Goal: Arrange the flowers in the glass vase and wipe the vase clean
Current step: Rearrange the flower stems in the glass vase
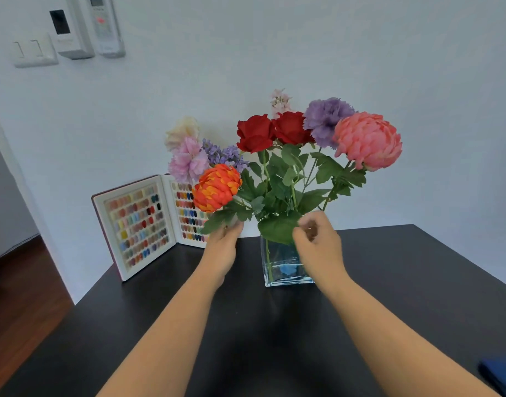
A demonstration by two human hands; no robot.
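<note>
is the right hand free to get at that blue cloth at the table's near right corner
Probably yes. The right hand is up by the leaves at the glass vase, fingers loosely curled and seemingly holding nothing. The bare black table lies between it and the blue cloth; nothing stands in the way.

A plain white wall point(389, 53) fills the back of the room, evenly lit with soft, shadowless light. High on it sit a double light switch point(34, 50), a small white panel with a dark screen point(65, 30) and a wall-mounted remote in its holder point(104, 24). The dark, matte surface point(260, 325) runs up to this wall. An open book of coloured sample chips point(142, 224) stands upright on it against the wall. Beside the surface lies reddish-brown wooden floor point(19, 305), running past a white wall corner point(31, 196).
</note>
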